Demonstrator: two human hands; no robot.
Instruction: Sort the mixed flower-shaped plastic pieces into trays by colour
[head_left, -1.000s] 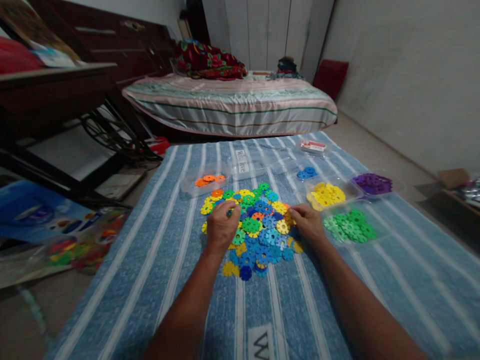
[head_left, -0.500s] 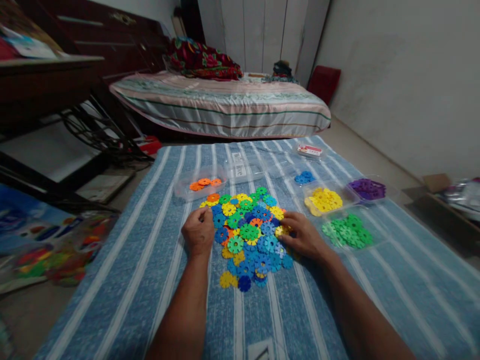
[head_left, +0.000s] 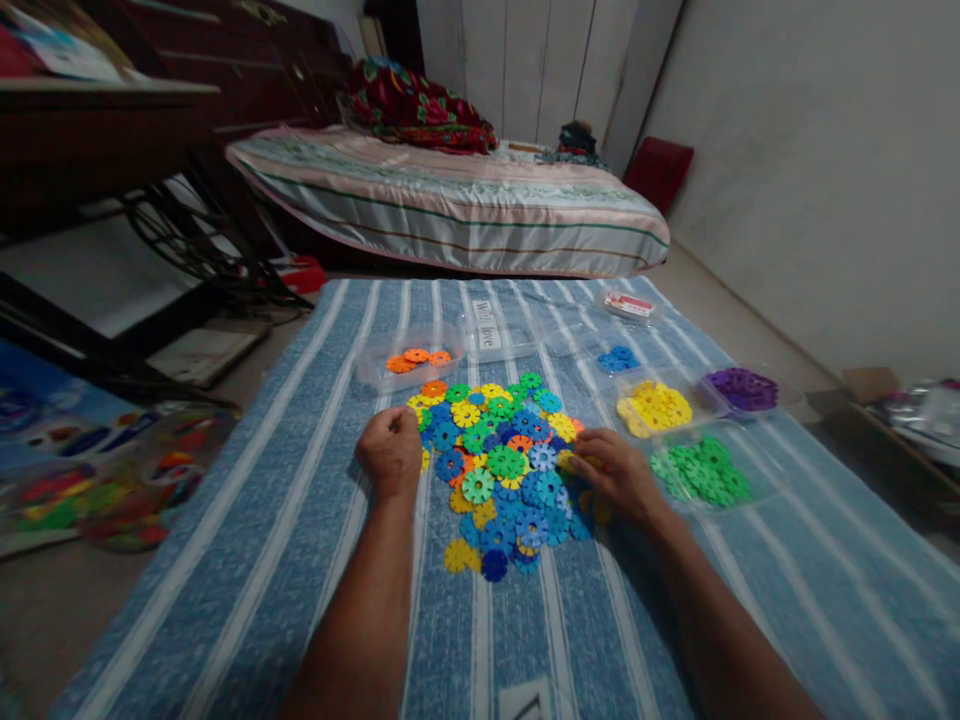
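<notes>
A heap of flat plastic snowflake discs [head_left: 502, 465] in blue, green, yellow and orange lies on a blue striped cloth [head_left: 300, 520]. My left hand [head_left: 390, 452] rests curled into a fist at the heap's left edge; whatever is inside it is hidden. My right hand [head_left: 613, 472] lies on the heap's right edge, its fingertips closed on a yellow disc [head_left: 567, 461]. Both forearms reach in from the bottom of the view.
Clear trays ring the heap: orange discs [head_left: 411, 358] at far left, blue discs [head_left: 615, 357], yellow discs [head_left: 654, 407], purple discs [head_left: 742, 388] and green discs [head_left: 701, 468] to the right. A bed [head_left: 450, 200] stands beyond. Toy packaging [head_left: 90, 480] lies on the floor at left.
My left hand has drawn back from the top of the heap to its left edge and closed. My right hand has stayed on the right edge, shifting slightly nearer me.
</notes>
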